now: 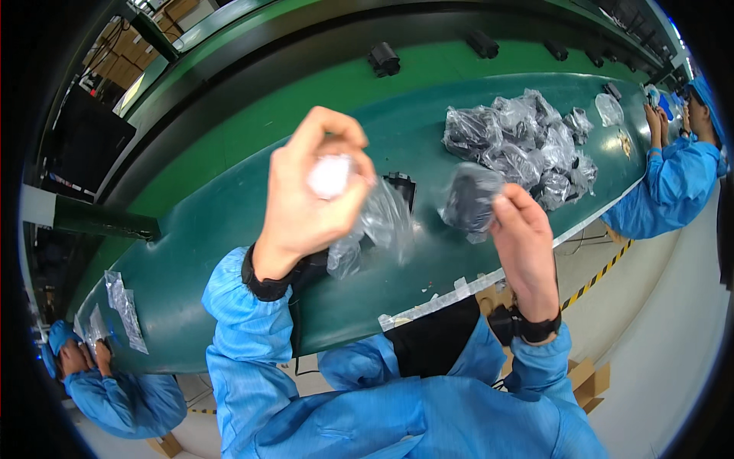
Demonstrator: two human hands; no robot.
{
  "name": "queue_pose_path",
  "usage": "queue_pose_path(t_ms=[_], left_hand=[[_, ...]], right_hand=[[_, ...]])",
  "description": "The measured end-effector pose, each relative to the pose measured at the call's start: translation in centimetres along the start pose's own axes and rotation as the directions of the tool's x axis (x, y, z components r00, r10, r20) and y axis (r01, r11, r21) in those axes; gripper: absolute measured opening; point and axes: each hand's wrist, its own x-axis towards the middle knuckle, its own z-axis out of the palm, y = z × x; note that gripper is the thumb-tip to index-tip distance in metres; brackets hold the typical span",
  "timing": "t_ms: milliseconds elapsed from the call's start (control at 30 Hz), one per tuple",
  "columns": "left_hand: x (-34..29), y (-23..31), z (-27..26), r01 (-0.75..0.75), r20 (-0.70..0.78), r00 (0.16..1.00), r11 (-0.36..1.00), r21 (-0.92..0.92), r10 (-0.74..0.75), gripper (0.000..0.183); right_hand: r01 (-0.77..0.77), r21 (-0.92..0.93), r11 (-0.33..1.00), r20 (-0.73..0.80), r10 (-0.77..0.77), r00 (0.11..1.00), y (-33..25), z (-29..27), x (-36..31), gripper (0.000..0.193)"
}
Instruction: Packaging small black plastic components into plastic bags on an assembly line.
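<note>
My left hand (pixel 306 195) is raised over the green table, its fingers curled around a small white round thing (pixel 330 177), blurred and too bright to name. Beside that hand, clear plastic bags (pixel 384 222) show blurred; whether the hand holds them, I cannot tell. Behind them a black part (pixel 403 187) is partly hidden. Thumb and fingertips of my right hand (pixel 527 241) pinch the edge of a clear bag with a dark part in it (pixel 469 203), held above the table. Just beyond it lies a pile of bagged dark parts (pixel 527 141).
Several black parts (pixel 384 59) sit in a row on the green belt along the far side. Co-workers in blue sit at the right (pixel 673 183) and left (pixel 122 398). Flat clear bags (pixel 126 310) lie at the table's left end. A green post (pixel 107 222) juts in from the left.
</note>
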Motion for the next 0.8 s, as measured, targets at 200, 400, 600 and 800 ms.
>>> queue_pose_path(t_ms=[200, 400, 600, 800], left_hand=[[-0.7, -0.3, 2.2, -0.039, 0.193, 0.981, 0.995, 0.093, 0.020, 0.049], [-1.5, -1.1, 3.9, -0.084, 0.217, 0.975, 0.983, 0.162, 0.047, 0.027], [-3.0, -0.2, 5.3, -0.355, 0.288, 0.926, 0.825, 0.440, 0.245, 0.016], [-2.3, -0.3, 5.6, -0.279, 0.240, 0.950, 0.888, 0.365, 0.200, 0.013]], right_hand=[[-0.139, 0.351, 0.926, 0.076, 0.119, 0.990, -1.0, 1.4, -0.4, 0.011], [-0.146, 0.284, 0.948, 0.151, 0.106, 0.983, 0.4, 0.9, -0.2, 0.018], [0.356, -0.871, 0.338, -0.004, -0.731, 0.682, -0.1, -2.6, -0.2, 0.012], [0.188, -0.981, 0.058, 0.103, -0.663, 0.742, -3.6, -3.8, 4.4, 0.014]])
